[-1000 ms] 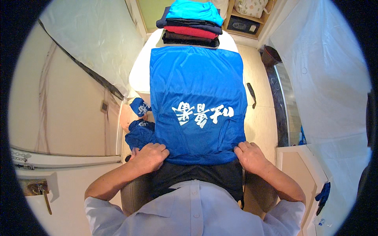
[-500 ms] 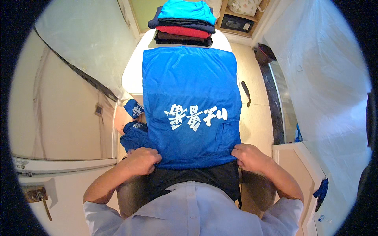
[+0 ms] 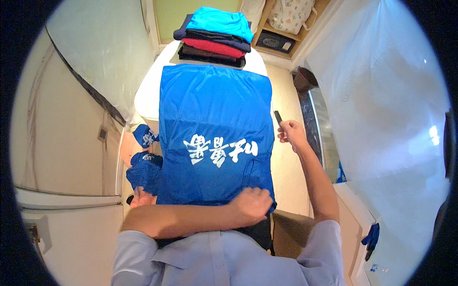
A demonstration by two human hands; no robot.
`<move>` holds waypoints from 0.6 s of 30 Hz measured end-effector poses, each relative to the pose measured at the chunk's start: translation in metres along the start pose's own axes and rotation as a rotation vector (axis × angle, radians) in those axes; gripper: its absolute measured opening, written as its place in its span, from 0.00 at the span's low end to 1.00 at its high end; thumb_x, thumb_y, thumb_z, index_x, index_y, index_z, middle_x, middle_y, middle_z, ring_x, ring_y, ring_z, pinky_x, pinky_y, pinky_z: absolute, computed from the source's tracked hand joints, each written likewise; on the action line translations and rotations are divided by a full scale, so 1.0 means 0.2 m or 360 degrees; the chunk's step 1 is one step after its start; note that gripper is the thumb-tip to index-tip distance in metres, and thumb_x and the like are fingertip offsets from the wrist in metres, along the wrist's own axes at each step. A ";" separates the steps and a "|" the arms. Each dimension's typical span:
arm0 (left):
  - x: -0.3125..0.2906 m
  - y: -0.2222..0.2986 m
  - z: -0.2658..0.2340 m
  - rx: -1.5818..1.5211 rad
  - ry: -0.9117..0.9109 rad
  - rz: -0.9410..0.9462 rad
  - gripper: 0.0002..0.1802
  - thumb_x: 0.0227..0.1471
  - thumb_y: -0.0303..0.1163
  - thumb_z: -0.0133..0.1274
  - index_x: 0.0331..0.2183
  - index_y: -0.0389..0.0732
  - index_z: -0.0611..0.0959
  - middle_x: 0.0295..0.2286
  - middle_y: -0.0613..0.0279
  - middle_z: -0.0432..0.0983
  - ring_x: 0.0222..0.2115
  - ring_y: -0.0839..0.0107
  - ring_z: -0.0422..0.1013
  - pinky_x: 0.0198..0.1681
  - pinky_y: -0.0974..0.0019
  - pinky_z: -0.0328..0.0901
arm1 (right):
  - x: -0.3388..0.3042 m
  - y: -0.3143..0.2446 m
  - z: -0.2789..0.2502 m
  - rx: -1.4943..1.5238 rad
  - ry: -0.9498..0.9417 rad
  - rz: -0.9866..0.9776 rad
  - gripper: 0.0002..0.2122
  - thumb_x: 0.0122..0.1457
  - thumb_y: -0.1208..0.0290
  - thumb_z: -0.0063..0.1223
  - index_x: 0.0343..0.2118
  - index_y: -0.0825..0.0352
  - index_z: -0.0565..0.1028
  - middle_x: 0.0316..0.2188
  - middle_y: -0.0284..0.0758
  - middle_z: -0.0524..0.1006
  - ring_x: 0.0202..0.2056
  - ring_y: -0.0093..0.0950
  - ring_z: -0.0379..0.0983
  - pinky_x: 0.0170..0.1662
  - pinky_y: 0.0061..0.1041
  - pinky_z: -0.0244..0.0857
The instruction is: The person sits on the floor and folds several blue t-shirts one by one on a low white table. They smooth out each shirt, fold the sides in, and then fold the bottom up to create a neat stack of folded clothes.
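Observation:
A blue garment (image 3: 210,105) with white lettering lies spread out in front of me, its far part on a white surface and its near edge over my lap. My left arm crosses my body, and my left hand (image 3: 251,206) is closed on the garment's near right corner; its fingertips are partly hidden. Stretched out past the garment's right side, my right hand (image 3: 292,134) has its fingers bent around the lower end of a thin black strip (image 3: 278,117). Whether the strip is off the floor I cannot tell.
A stack of folded clothes (image 3: 214,40) stands at the far end of the white surface (image 3: 149,93). Crumpled blue cloths (image 3: 144,174) lie at the left. A dark bin (image 3: 305,78) stands at the far right, beside hanging clear plastic sheeting (image 3: 377,100).
My right hand has let go of the garment's near right corner and reached forward to the black strip. My left hand has crossed from the near left corner to the right one.

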State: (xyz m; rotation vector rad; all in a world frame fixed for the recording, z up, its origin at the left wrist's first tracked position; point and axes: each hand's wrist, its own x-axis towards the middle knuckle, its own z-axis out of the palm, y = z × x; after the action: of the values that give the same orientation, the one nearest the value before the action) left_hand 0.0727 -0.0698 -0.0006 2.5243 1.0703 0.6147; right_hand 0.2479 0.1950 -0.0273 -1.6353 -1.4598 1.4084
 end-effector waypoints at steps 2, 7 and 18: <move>0.12 0.06 0.21 0.0297 -0.0006 -0.0036 0.15 0.48 0.42 0.61 0.30 0.40 0.81 0.28 0.56 0.71 0.31 0.58 0.72 0.29 0.54 0.67 | 0.20 0.02 -0.01 0.0086 0.0079 -0.0041 0.13 0.63 0.62 0.56 0.36 0.70 0.75 0.31 0.39 0.78 0.26 0.28 0.77 0.26 0.28 0.72; 0.16 0.11 0.39 0.0788 -0.0214 -0.0075 0.13 0.50 0.36 0.52 0.27 0.37 0.84 0.24 0.51 0.73 0.25 0.56 0.72 0.17 0.48 0.67 | 0.54 -0.10 0.14 -0.0021 0.0212 -0.0128 0.17 0.60 0.58 0.61 0.33 0.73 0.76 0.27 0.40 0.79 0.24 0.30 0.77 0.24 0.31 0.74; 0.14 -0.05 0.30 -0.0110 -0.0175 -0.0055 0.10 0.52 0.34 0.53 0.28 0.36 0.81 0.26 0.50 0.74 0.26 0.55 0.75 0.28 0.57 0.73 | 0.91 -0.15 0.27 -0.0207 0.0475 0.0103 0.26 0.54 0.57 0.67 0.36 0.83 0.77 0.33 0.51 0.80 0.31 0.39 0.79 0.29 0.40 0.74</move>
State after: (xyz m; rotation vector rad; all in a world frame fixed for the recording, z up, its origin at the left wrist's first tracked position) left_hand 0.1151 -0.0497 -0.0498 2.4442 1.0334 0.4886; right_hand 0.1639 0.3607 -0.0800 -1.8956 -1.3576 1.0635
